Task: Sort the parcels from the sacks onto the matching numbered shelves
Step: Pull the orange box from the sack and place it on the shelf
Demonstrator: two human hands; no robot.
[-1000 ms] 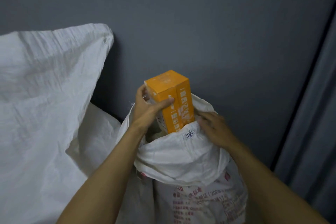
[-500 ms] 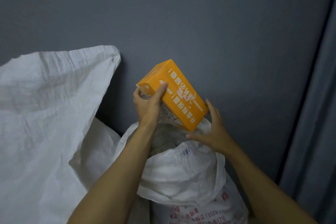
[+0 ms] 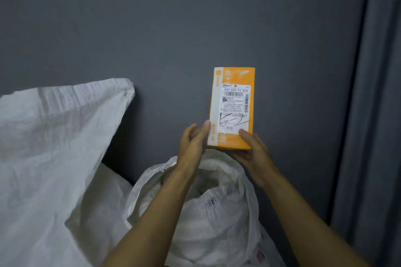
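Above crinkled woven sack (image 3: 195, 212), right hand (image 3: 253, 154) gripping slim orange carton (image 3: 233, 78), left hand (image 3: 192, 147) flat against its edge.

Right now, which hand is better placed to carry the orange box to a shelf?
Right. The right hand grips the orange box at its lower end, thumb on the front. The left hand only touches its edge with straight fingers.
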